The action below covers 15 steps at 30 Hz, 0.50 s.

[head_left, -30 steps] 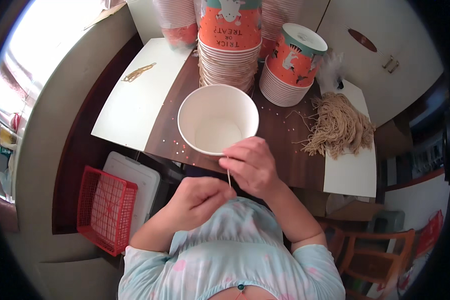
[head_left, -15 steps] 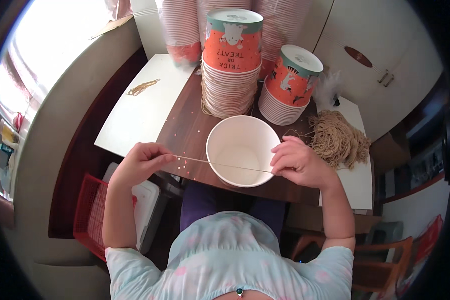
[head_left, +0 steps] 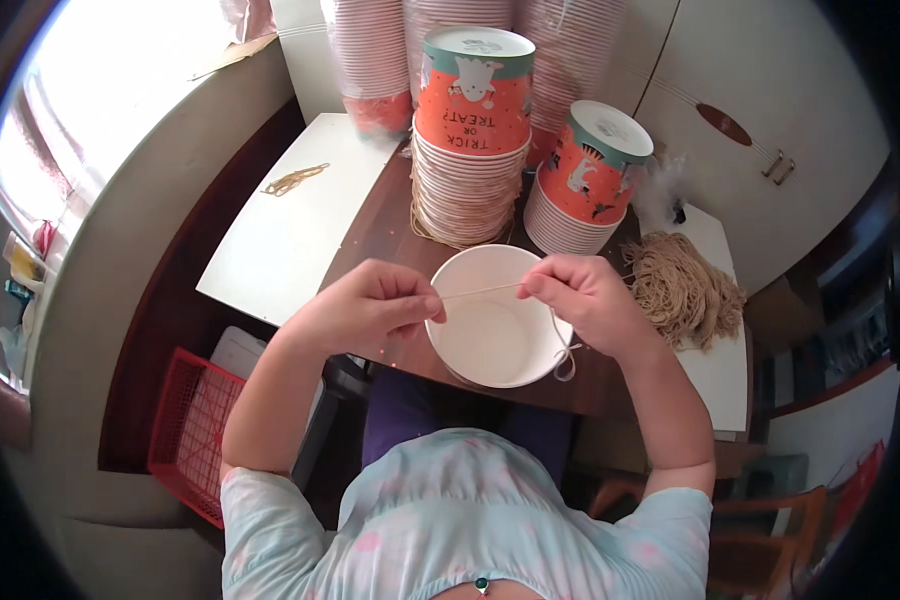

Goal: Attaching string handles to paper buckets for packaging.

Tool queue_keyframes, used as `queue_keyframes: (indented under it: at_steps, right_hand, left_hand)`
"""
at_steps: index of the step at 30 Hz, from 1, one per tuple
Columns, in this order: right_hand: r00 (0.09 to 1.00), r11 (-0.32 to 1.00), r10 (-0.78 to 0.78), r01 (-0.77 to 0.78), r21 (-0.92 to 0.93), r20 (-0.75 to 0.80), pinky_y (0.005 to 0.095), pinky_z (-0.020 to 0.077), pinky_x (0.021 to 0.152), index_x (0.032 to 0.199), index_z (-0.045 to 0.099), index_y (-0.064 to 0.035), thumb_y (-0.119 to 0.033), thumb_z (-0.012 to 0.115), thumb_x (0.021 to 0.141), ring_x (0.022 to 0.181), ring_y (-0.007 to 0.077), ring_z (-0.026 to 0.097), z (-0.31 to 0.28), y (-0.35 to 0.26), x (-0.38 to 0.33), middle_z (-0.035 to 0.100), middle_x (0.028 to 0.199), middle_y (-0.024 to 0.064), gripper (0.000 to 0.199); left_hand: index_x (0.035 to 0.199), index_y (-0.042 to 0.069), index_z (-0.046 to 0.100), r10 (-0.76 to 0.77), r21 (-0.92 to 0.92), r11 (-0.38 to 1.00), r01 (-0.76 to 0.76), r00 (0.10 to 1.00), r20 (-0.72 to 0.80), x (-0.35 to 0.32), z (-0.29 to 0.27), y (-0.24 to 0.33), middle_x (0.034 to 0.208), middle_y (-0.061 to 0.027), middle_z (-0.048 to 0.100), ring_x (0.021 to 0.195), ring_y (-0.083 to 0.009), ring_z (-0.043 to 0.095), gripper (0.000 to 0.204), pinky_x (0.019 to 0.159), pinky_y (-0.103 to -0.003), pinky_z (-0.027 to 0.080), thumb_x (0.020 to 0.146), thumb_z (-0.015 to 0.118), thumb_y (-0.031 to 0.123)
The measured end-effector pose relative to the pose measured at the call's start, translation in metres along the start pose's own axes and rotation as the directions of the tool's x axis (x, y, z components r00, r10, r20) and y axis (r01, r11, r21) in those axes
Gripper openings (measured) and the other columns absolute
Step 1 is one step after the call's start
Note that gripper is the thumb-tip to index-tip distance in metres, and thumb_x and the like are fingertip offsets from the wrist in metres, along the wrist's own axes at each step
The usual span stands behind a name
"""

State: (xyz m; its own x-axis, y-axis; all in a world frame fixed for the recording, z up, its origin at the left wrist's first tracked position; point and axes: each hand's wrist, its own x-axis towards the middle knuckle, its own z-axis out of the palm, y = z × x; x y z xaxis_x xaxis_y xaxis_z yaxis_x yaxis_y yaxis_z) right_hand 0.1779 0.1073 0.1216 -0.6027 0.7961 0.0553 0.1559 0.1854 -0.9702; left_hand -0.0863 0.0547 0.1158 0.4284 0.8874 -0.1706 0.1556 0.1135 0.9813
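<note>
A length of thin beige cord (head_left: 482, 291) is stretched between my two hands, above a white paper bucket (head_left: 495, 345) that stands mouth up on the brown table. My left hand (head_left: 385, 305) pinches one end at the bucket's left rim. Over the right part of the rim, my right hand (head_left: 575, 292) pinches the cord between thumb and fingers. From it a loose tail hangs down and curls outside the bucket's right side. Behind stand a tall stack of upturned orange buckets (head_left: 473, 115) with cords around the rims and a shorter orange stack (head_left: 587, 175).
A heap of beige cords (head_left: 685, 290) lies on the right white panel. Some cord loops (head_left: 297, 179) lie on the left white panel (head_left: 270, 235). Wrapped bucket stacks (head_left: 370, 60) stand at the back. A red plastic basket (head_left: 192, 430) is below, left of the table.
Both hands have come closer together and slightly up, and the stretched span of cord is shorter. A loose tail now hangs from my right hand. The view has shifted slightly.
</note>
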Motion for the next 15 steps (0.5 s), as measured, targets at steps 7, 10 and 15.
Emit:
queue_keyframes:
  at_steps: [7,10,15]
  right_hand:
    - [0.909,0.422,-0.407,0.275,-0.864,0.091,0.0371,0.0436,0.089,0.106,0.061,0.0032,-0.022,0.067,0.082,0.106,0.0184,0.053,0.000,0.003,-0.008,0.057,0.112,0.0111,0.035]
    - [0.912,0.846,-0.409,0.369,-0.385,-0.024,0.0364,0.0444,0.093,0.127,0.048,0.0024,-0.018,0.064,0.086,0.109,0.0174,0.053,0.027,-0.008,0.004,0.056,0.113,0.0106,0.048]
    - [0.954,0.931,0.056,-0.157,0.330,0.295,0.0249,0.0490,0.074,0.130,0.045,0.0029,-0.014,0.059,0.093,0.086,0.0105,0.058,0.034,-0.025,0.024,0.060,0.105,0.0069,0.043]
  left_hand:
    - [0.090,-0.001,0.068,-0.007,-0.020,1.000,0.006,0.996,-0.084,-0.006,0.016,-0.009,0.065,0.0022,0.057,0.058,-0.0036,0.050,0.018,0.053,-0.020,0.041,0.093,0.058,0.013]
    - [0.089,-0.003,0.067,0.086,0.160,0.985,-0.064,0.986,-0.140,0.001,0.026,0.009,0.068,0.0003,0.060,0.062,-0.0050,0.054,0.017,0.057,-0.022,0.044,0.091,0.059,0.011]
    - [0.096,-0.003,0.067,0.191,0.300,0.941,-0.160,0.978,-0.079,0.012,0.021,0.028,0.077,-0.0001,0.064,0.068,-0.0020,0.052,0.014,0.059,-0.020,0.044,0.091,0.060,0.008]
